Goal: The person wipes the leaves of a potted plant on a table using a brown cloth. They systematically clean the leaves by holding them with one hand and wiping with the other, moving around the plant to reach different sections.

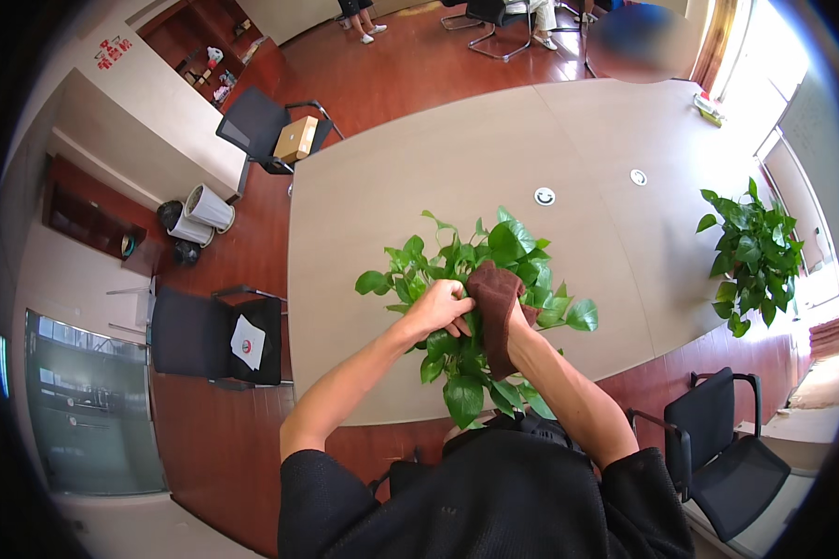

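A leafy green pothos plant (465, 402) stands on the table in front of me; its pot is hidden under the foliage. Among the upper leaves is my left hand (439, 307), its fingers curled near the stems. Whether a leaf is pinched there cannot be made out. A brown cloth (493, 297) is wrapped over my right hand (519, 327), hiding most of the fingers. It hangs down over the leaves, close beside the left fingertips.
Beneath the plant is a large beige table (391, 182) with two round white stickers (545, 196). Another potted plant (751, 251) is at the right. Office chairs (720, 433) surround the table, one holding a cardboard box (296, 140), another papers (248, 342). People are at the far side.
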Action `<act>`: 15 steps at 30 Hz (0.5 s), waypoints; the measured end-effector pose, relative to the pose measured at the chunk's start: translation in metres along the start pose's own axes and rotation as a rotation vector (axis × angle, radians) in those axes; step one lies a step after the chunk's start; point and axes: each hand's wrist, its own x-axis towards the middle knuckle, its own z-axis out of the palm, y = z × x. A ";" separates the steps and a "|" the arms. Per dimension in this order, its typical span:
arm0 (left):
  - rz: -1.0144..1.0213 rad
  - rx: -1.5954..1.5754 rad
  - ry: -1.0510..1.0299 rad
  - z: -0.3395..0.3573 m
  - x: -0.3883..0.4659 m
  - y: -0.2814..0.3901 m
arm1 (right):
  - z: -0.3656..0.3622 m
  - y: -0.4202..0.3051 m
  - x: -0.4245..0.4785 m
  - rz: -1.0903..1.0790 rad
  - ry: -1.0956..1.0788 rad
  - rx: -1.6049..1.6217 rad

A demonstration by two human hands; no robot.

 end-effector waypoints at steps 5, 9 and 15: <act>0.020 -0.024 -0.049 0.000 -0.002 0.002 | 0.020 0.006 0.012 -0.011 -0.002 0.060; 0.033 -0.038 -0.024 -0.007 -0.003 -0.011 | 0.002 0.011 -0.004 -0.053 0.040 0.091; 0.047 -0.100 -0.048 0.004 0.001 -0.017 | 0.012 0.011 0.008 -0.036 0.050 0.053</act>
